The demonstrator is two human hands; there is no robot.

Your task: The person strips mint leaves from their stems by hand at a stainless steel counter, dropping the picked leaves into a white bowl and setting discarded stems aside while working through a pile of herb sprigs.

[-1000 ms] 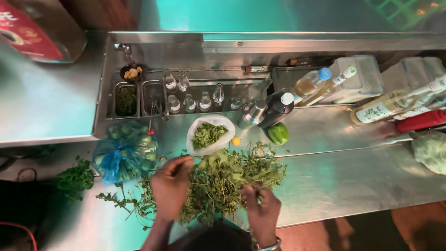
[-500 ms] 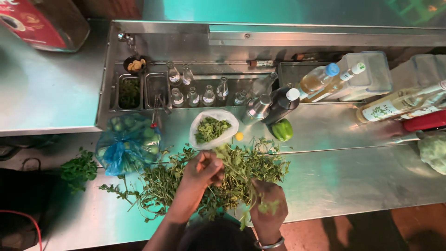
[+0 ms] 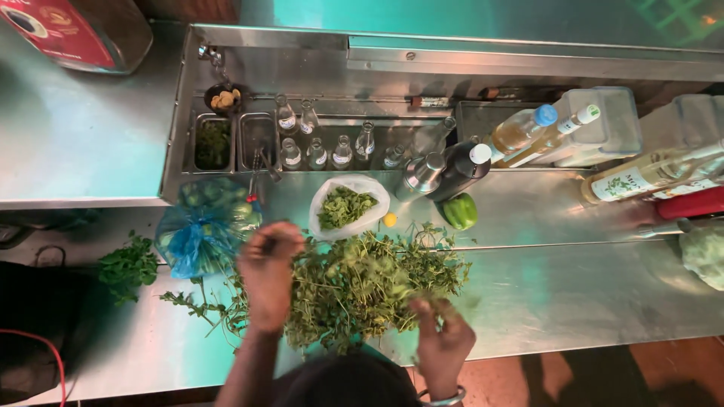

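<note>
A white plastic bag (image 3: 349, 205) holds picked green leaves mid-surface; left hand (image 3: 268, 275) curled, grip unclear; right hand (image 3: 443, 343) pinches sprigs of the leafy green herb pile (image 3: 362, 286).

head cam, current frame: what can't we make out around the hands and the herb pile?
- Left hand: back faces the camera, so its grip is hidden.
- Right hand: motion-blurred; fingers merge with sprigs.
- Herb pile: near edge covered by the person's head.
- Blue bag: contents blurred by plastic.
- Small bottles: too small to identify.
</note>
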